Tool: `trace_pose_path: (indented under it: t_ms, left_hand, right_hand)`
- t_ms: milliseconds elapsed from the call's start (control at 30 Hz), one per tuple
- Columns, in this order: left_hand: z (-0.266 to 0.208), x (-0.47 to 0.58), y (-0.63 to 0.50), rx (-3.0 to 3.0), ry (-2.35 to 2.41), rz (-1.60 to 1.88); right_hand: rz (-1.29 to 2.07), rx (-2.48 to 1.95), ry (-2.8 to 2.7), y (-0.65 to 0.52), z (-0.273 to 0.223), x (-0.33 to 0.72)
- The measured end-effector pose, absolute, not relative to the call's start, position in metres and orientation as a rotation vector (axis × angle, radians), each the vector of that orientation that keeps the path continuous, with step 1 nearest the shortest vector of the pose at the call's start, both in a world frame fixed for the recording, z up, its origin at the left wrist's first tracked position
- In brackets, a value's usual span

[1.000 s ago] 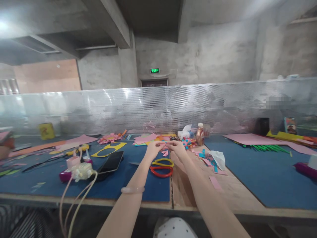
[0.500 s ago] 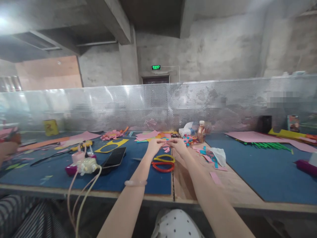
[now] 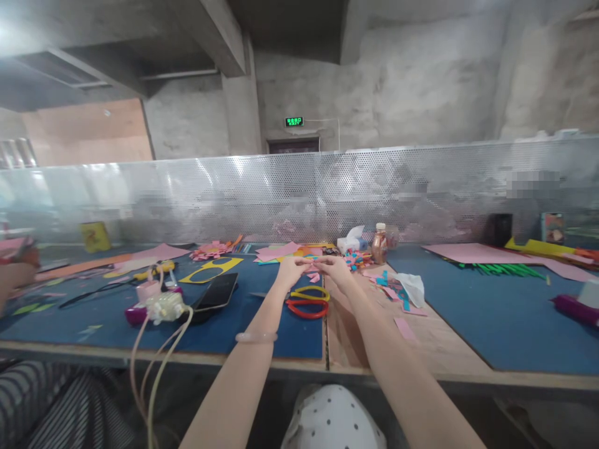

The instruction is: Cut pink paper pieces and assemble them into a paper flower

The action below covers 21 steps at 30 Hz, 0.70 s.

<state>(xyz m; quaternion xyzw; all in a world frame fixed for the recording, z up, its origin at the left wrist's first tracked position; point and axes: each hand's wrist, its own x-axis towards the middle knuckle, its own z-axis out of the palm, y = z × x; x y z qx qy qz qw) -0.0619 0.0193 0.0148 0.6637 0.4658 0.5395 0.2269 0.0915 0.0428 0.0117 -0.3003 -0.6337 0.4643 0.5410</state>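
Observation:
My left hand and my right hand meet over the table, fingertips close together. Both are closed in a pinch around a small pink piece, mostly hidden by the fingers. Below them a loose pink scrap lies on the table. Scissors with one yellow and one red handle loop lie nearer to me, the blades pointing left behind my left forearm. Just beyond my right hand is a cluster of pink, red and blue cut pieces.
A phone and a power strip with cords lie at left. A bottle and tissue pack stand behind. Blue and pink scraps lie right, with green sticks farther off. A co-worker's arm shows far left.
The whole view has shifted slightly, so the table sits a little higher in the picture. My hands stay pinched together in nearly the same place.

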Motion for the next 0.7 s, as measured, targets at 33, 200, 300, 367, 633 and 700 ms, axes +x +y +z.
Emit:
trace_pose_path:
  t_ms: [33,200,300,367,633,700]
  left_hand:
    - [0.0154,-0.0618,0.0188,1.831,1.278,1.49]
    - [0.0176,-0.0601,0.0171,1.756,1.235,1.502]
    - [0.0168,-0.06,0.019,1.738,1.235,1.5]
    - [0.0155,-0.0607,0.0212,1.752,1.23,1.503]
    - [0.0144,-0.0609,0.0223,1.813,1.218,1.482]
    - [0.015,-0.061,0.0218,1.835,1.234,1.465]
  right_hand:
    - [1.133,-0.712,-1.5,0.0421,0.0116,0.0911]
    - [1.259,-0.638,-1.54,0.0364,0.0107,0.087]
    - [1.247,-0.627,-1.603,0.0342,0.0104,0.0848]
    - [1.238,-0.632,-1.616,0.0341,0.0104,0.0844]
    - [1.23,-0.635,-1.606,0.0389,0.0087,0.0865]
    - [1.259,-0.623,-1.609,0.0391,0.0086,0.0876]
